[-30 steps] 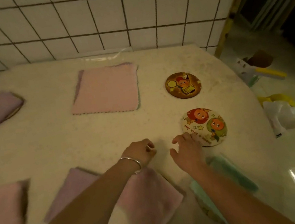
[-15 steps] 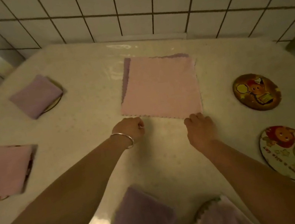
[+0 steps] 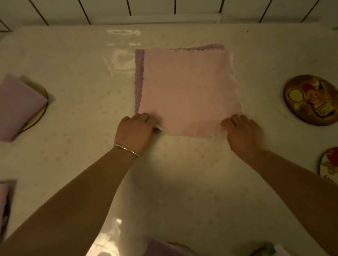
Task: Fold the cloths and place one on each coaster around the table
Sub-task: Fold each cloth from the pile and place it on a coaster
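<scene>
Pink cloth [image 3: 189, 93] lies flat mid-table, left of the brown coaster [image 3: 313, 100]. Half a second ago my hands hovered short of it; now my left hand [image 3: 134, 131] pinches its near-left corner and my right hand [image 3: 242, 131] presses the near-right corner, fingers relaxed. I judge folding starts here.

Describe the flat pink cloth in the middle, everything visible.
The pink cloth lies unfolded, flat and roughly square on the table, near the tiled wall. It looks like soft fleecy fabric with scalloped edges. A purple cloth lies under it, showing along its left and far edges. The left hand grips its near left corner; the right hand has fingers on its near right corner.
</scene>
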